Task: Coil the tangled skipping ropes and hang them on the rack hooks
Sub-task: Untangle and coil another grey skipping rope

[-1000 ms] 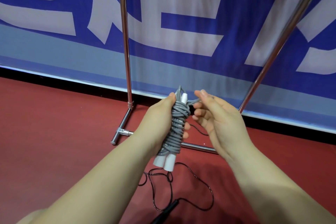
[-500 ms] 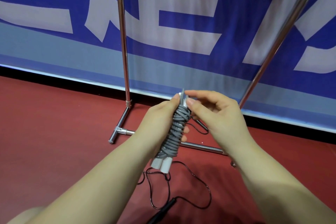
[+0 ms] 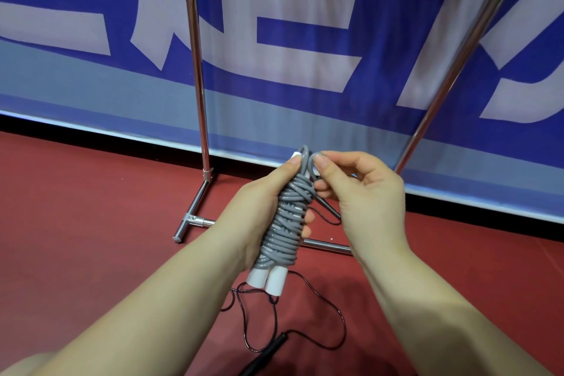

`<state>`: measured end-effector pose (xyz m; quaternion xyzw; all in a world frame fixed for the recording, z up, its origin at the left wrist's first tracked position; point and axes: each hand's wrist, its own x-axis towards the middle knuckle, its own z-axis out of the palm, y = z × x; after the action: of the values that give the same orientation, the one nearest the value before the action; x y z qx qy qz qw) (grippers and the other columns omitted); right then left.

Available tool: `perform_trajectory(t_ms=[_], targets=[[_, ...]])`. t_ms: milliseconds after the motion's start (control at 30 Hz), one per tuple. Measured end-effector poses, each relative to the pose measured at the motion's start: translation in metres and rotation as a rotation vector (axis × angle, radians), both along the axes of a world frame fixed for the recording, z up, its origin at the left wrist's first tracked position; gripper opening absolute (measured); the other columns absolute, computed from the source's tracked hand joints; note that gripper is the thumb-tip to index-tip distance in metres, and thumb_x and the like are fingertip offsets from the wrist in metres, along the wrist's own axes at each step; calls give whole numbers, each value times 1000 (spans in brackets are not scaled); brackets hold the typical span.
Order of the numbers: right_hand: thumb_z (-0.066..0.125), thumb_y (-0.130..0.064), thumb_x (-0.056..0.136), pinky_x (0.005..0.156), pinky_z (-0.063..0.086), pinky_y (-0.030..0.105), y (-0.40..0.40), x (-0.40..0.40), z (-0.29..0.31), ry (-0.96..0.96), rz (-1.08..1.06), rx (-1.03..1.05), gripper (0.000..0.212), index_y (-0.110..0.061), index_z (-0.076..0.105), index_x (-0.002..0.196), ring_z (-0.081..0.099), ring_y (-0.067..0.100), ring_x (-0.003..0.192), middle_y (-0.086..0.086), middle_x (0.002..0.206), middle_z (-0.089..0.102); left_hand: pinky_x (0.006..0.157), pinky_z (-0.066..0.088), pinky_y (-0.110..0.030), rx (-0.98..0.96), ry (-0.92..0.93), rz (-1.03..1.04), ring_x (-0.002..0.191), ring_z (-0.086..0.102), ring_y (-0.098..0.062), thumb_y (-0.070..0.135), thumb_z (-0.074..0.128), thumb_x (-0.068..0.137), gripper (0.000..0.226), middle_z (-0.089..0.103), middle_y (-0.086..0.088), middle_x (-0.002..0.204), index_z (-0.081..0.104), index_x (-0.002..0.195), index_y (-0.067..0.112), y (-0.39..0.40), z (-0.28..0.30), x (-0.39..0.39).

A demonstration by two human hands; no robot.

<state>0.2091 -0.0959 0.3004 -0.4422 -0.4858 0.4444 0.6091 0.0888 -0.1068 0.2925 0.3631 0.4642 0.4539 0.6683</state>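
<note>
Grey rope (image 3: 287, 223), wound tight round its two white handles (image 3: 268, 279), sits upright in my left hand (image 3: 259, 217), fingers curled round the bundle's middle. My right hand (image 3: 363, 192) pinches the rope's top loop just above. Black rope (image 3: 293, 323) lies loose on the red floor (image 3: 91, 223) below, by the rack (image 3: 195, 70).

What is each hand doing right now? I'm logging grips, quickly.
Left hand: grips the coiled grey rope.
Right hand: pinches the rope's top loop.
</note>
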Motion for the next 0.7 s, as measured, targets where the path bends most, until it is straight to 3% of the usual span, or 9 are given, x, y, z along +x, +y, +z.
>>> perform_trajectory(t_ms=[267, 500, 700], targets=[[70, -5, 82, 53, 49, 17, 2, 2, -3, -19, -5, -72, 6, -9, 65, 82, 58, 4, 48, -4, 51, 61, 40, 44, -17, 46, 31, 28, 40, 58, -10, 43, 53, 93, 34, 62, 1, 52, 62, 78, 14, -5, 4, 1], [69, -5, 82, 54, 47, 16, 0, 0, -4, -72, -11, -19, 19, -10, 63, 65, 57, 3, 50, -4, 56, 63, 40, 44, -19, 51, 114, 53, 40, 56, -11, 43, 56, 91, 34, 61, -1, 52, 62, 74, 14, -5, 4, -2], [64, -18, 88, 67, 51, 16, -2, 1, -5, -250, 78, -4, 20, -19, 71, 69, 64, 0, 65, -8, 65, 70, 45, 47, -23, 70, 224, 95, 46, 53, -20, 47, 66, 82, 50, 59, -13, 62, 66, 96, -1, -7, 4, -10]])
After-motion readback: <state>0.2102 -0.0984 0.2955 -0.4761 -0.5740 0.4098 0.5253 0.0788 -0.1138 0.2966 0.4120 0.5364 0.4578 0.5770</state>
